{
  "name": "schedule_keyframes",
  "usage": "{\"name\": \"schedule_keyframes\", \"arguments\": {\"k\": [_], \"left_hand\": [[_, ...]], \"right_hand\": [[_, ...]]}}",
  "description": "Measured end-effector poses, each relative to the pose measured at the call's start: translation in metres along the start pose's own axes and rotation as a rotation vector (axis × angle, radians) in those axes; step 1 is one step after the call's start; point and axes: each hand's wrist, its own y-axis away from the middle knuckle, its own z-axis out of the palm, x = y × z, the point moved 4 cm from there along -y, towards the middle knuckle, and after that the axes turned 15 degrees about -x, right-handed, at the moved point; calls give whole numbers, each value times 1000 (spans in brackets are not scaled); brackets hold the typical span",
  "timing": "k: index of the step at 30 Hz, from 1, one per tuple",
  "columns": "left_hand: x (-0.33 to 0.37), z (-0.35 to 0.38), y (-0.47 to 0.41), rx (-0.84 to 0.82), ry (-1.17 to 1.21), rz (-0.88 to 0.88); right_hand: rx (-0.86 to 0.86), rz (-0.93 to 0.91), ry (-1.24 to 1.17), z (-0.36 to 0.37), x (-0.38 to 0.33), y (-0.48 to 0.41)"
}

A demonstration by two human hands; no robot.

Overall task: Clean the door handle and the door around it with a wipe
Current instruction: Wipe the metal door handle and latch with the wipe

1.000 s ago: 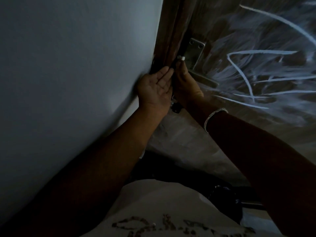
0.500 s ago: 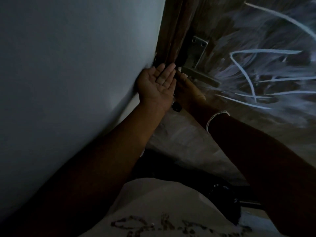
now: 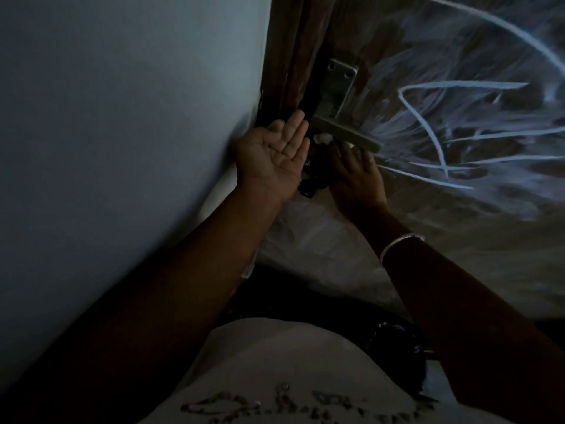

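Head view: wipe (image 3: 323, 138) under door handle (image 3: 347, 133), at right hand (image 3: 356, 175) fingertips, grip unclear; left hand (image 3: 275, 157) flat open.

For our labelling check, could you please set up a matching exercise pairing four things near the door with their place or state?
Things:
1. left hand
2. wipe
3. bracelet
4. handle plate

Places or states:
A. on the right wrist
B. open, palm up, by the door edge
C. screwed to the door above the lever
D. white, tucked just under the lever

Pairs: 1-B, 2-D, 3-A, 4-C
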Motion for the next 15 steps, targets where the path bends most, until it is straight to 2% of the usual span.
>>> {"name": "schedule_keyframes", "arguments": {"k": [2, 4, 9, 12, 15], "left_hand": [[1, 0, -1, -14, 5, -8], [2, 0, -1, -15, 5, -12], [-4, 2, -1, -22, -18, -33], [-6, 5, -2, -43, -19, -42], [-5, 7, -2, -50, -35, -43]], "right_hand": [[-37, 114, -74, 2, 2, 7], [-71, 152, -107, 3, 8, 9], [-53, -19, 10, -2, 17, -4], [-118, -41, 83, -2, 21, -5], [-125, -46, 37, -4, 34, -12]]}}
